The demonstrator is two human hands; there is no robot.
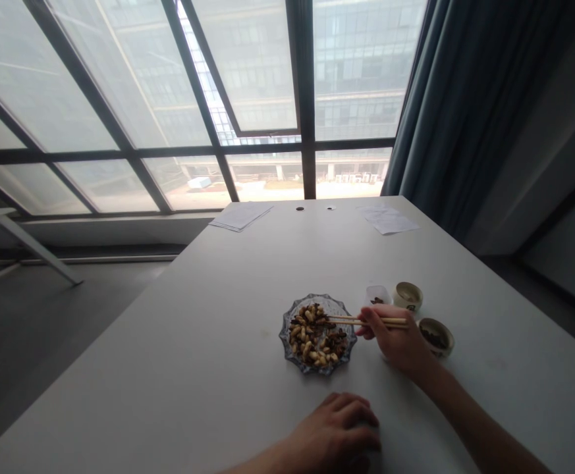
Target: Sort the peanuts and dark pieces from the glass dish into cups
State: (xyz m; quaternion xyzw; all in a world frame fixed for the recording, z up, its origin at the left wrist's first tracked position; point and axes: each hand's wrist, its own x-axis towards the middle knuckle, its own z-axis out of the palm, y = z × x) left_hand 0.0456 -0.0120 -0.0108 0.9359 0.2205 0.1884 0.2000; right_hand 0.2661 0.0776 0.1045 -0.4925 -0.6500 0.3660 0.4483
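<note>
My right hand (396, 336) pinches a pair of wooden chopsticks (346, 320), pointing left. Their tips are over the right part of a clear, scalloped glass plate (287, 352). On that plate lies a mixed heap of pale, peanut-like pieces (311, 357) and dark brown pieces (337, 339). Whether the tips grip a piece is too small to tell. In front of the plate, my left hand (336, 428) rests on the table with its fingers curled in; no object shows in it, though its underside is hidden.
Beyond my right hand stand a small clear dish (377, 291) with dark bits and a cream bowl (408, 297). Another cream bowl (438, 337) with dark contents sits beside my wrist. Papers (242, 215) and more sheets (388, 219) lie at the white table's (193, 355) far end.
</note>
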